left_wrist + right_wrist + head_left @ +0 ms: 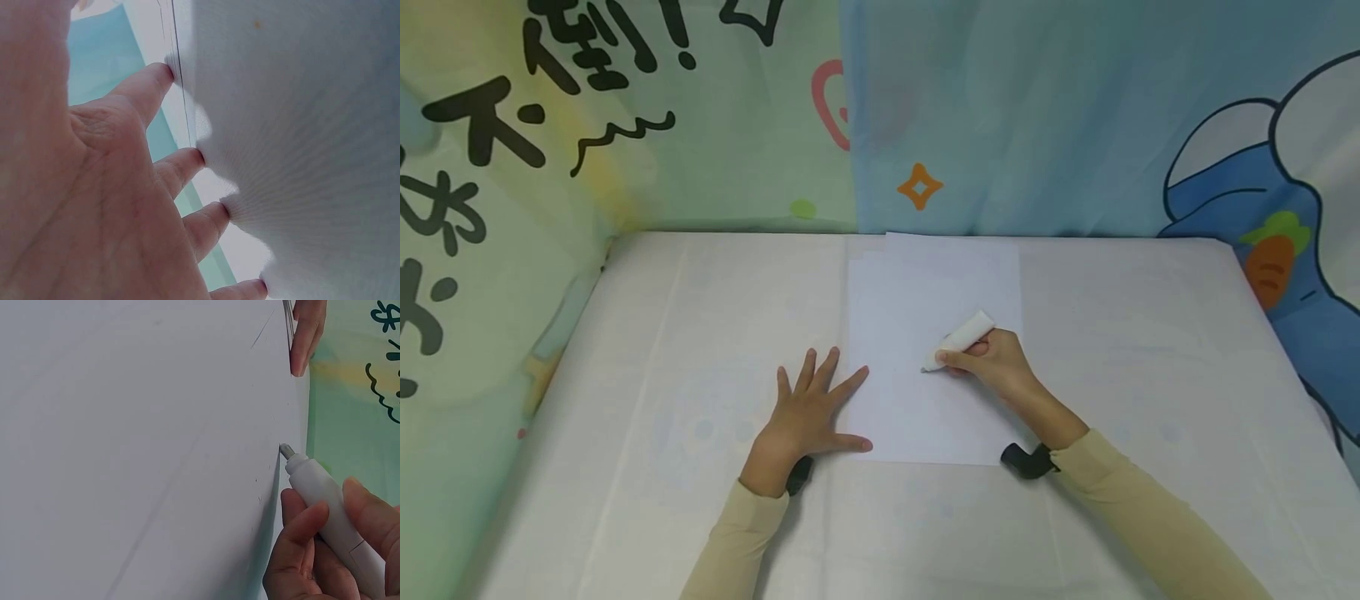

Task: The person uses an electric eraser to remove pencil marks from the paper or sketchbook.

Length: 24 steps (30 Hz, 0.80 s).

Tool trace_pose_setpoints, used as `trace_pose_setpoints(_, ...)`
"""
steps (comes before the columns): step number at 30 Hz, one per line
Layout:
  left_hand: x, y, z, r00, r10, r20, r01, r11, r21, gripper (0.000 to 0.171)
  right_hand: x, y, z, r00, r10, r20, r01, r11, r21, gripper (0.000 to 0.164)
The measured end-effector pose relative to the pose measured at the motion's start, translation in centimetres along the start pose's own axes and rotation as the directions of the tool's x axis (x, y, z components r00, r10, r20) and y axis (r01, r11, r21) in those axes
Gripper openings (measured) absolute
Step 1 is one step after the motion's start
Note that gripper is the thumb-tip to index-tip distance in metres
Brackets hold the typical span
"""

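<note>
My right hand (992, 362) pinches a thick white pen-shaped tool (961, 337) between thumb and fingers. Its narrow grey tip (287, 450) points down at white paper (925, 283), at or very near the surface; contact is hard to tell. The tool leans, its rear end up and to the right in the head view. Fingers spread wide, my left hand (801, 421) rests at the paper's left edge, thumb and index fingertip over the sheet, other fingertips on the white tabletop. In the left wrist view, the fingertips (190, 159) touch down beside several layered paper edges.
A white cloth with faint creases covers the table (715, 292). Printed curtains (1037, 117) hang along its back and left side. A black wrist-worn device (1028, 461) sits at the right wrist. A few tiny dark marks show on the paper in the right wrist view.
</note>
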<state>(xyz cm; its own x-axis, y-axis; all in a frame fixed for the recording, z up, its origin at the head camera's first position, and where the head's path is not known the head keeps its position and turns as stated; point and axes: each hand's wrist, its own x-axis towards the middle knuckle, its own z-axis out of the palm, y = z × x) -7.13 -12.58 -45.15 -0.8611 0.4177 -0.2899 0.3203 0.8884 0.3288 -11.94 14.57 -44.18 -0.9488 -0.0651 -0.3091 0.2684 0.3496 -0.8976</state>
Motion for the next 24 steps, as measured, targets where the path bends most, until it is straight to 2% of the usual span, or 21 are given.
trace_pose_setpoints(9, -0.2, 0.1, -0.05, 1.0, 0.009, -0.012, -0.009, 1.0, -0.015, 0.097, -0.19, -0.03, -0.38, 1.0, 0.009, -0.004, -0.009, 1.0, -0.013, 0.032)
trace_pose_setpoints(18, -0.28, 0.21, -0.24, 1.0, 0.009, -0.006, -0.009, 0.999, -0.036, 0.096, 0.09, -0.08, 0.37, 1.0, -0.008, -0.002, 0.008, 1.0, 0.007, 0.033)
trace_pose_setpoints(24, -0.18, 0.06, -0.13, 1.0, 0.0, 0.004, 0.0, 0.999, -0.036, 0.097, 0.36, 0.11, 0.36, 1.0, -0.001, -0.012, 0.001, 1.0, -0.023, 0.032)
